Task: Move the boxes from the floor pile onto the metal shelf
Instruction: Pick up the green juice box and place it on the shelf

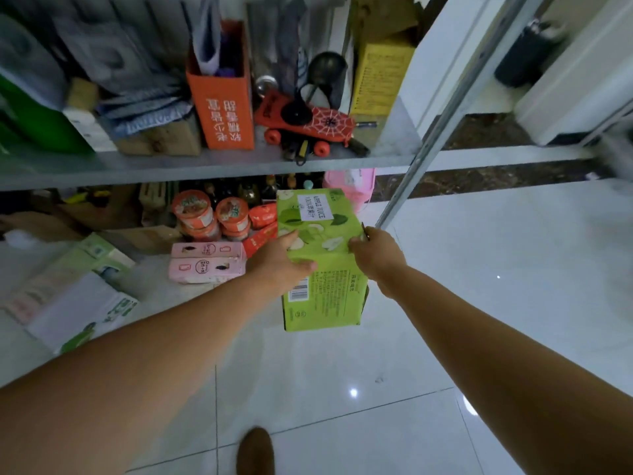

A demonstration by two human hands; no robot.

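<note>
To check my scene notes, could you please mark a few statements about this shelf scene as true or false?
1. The left hand and the right hand both hold the green juice box. True.
2. The red toy skateboard lies on the floor. False: it lies on the metal shelf.
3. Two pink boxes lie stacked left of the green juice box. True.
4. The green juice box stands on the metal shelf. False: the hands hold it in front.
</note>
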